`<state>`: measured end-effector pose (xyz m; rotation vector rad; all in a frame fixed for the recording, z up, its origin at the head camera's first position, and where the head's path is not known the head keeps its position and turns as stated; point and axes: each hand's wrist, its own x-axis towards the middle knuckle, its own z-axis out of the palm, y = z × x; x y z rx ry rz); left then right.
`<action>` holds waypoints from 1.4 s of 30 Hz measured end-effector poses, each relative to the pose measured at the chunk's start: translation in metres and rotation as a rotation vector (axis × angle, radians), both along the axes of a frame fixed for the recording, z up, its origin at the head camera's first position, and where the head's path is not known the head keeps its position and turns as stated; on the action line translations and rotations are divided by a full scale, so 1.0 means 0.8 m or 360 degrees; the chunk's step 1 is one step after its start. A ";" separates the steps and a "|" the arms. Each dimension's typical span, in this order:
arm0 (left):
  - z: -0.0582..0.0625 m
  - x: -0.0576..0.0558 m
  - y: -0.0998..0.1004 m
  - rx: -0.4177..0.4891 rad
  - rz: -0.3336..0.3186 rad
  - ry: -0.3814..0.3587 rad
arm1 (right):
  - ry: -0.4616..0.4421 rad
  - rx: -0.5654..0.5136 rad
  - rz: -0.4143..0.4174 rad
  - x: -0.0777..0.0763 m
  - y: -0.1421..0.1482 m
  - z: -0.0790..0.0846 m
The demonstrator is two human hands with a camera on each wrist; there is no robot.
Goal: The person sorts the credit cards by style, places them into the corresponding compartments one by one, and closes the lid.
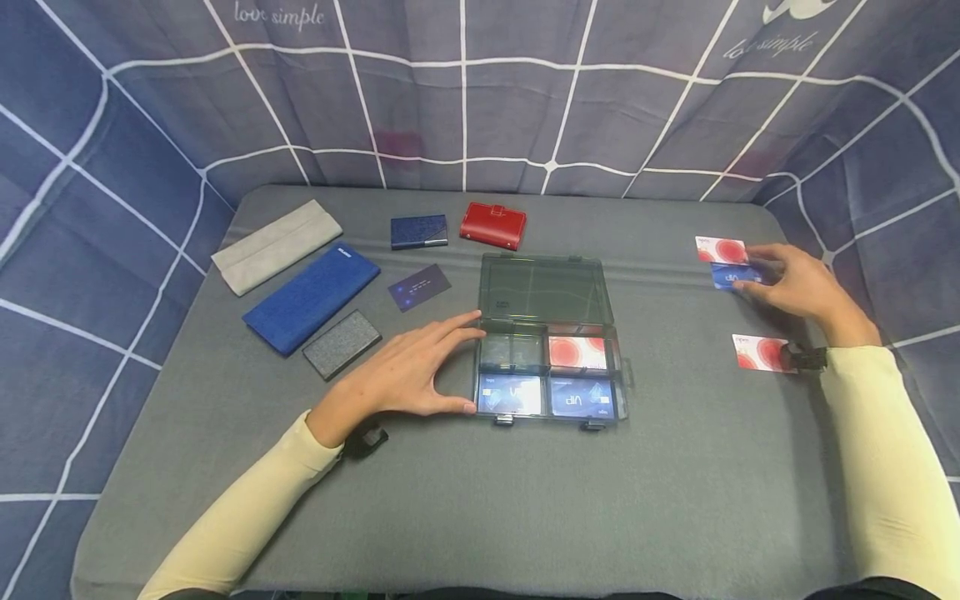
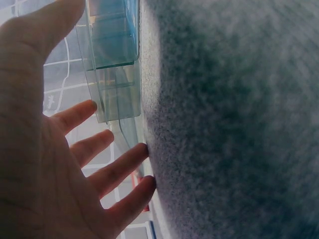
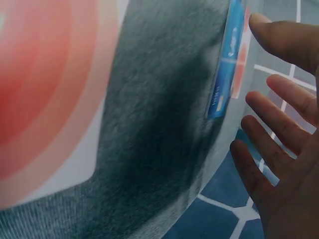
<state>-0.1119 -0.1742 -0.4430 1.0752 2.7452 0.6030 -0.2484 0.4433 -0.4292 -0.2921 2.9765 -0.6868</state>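
A translucent green plastic box (image 1: 622, 392) lies with its lid (image 1: 546, 287) folded back. A red-and-white card (image 1: 577, 352) sits in its upper right compartment, and blue VIP cards (image 1: 581, 397) in the two front ones. My left hand (image 1: 408, 367) is spread at the box's left side, thumb near the front corner and fingertips by the hinge side. Over at the right, my right hand (image 1: 798, 283) hovers with parted fingers around a blue VIP card (image 1: 731, 276). Behind that card lies a red-and-white card (image 1: 720, 249); another red-and-white card (image 1: 761, 352) is under the wrist.
Left of the box lie a dark card (image 1: 420, 287), a grey card case (image 1: 342, 344), a blue long wallet (image 1: 311, 298) and a light grey wallet (image 1: 277, 247). Behind are a navy card holder (image 1: 418, 232) and a red wallet (image 1: 492, 225). Checked curtains surround the grey table (image 1: 525, 508).
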 end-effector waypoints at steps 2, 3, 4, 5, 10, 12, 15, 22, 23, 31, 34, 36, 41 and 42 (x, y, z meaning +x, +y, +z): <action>0.000 0.000 0.000 0.0000 -0.0001 0.0000 | -0.0010 -0.0013 0.0002 0.000 0.003 -0.001; 0.000 0.000 0.001 0.0000 -0.0001 0.0000 | -0.0020 -0.0014 0.0004 0.000 0.004 -0.002; 0.000 0.000 0.001 0.0003 0.0001 -0.0001 | -0.0025 -0.0015 0.0008 0.000 0.005 -0.003; 0.000 0.000 0.001 0.0006 0.0000 -0.0001 | -0.0033 -0.0009 0.0010 0.001 0.006 -0.004; 0.000 0.000 0.001 0.0005 -0.0001 -0.0002 | -0.0032 0.0030 0.0017 0.002 0.012 -0.008; 0.001 0.000 0.001 0.0000 0.0001 -0.0005 | -0.0022 0.0033 0.0028 0.002 0.013 -0.009; 0.002 0.000 0.001 -0.0007 0.0005 -0.0010 | -0.0015 0.0043 0.0048 0.001 0.017 -0.011; 0.003 0.000 0.002 0.0004 0.0001 -0.0010 | -0.0042 0.0105 0.0114 0.005 0.027 -0.009; 0.003 0.000 0.002 0.0006 0.0001 -0.0011 | -0.0048 0.0112 0.0122 0.006 0.028 -0.009; 0.002 -0.001 0.002 0.0013 -0.0001 -0.0009 | -0.0016 0.0132 0.0146 0.007 0.027 -0.009; 0.002 -0.001 0.002 0.0005 0.0000 -0.0016 | -0.0017 0.0133 0.0128 0.008 0.027 -0.009; 0.002 -0.001 0.002 -0.0002 0.0002 -0.0021 | -0.0008 0.0152 0.0120 0.009 0.026 -0.009; 0.002 0.000 0.001 0.0005 0.0005 -0.0026 | -0.0014 0.0232 0.0080 0.012 0.017 -0.004; 0.002 0.000 0.001 0.0005 0.0005 -0.0025 | -0.0012 0.0243 0.0079 0.013 0.015 -0.003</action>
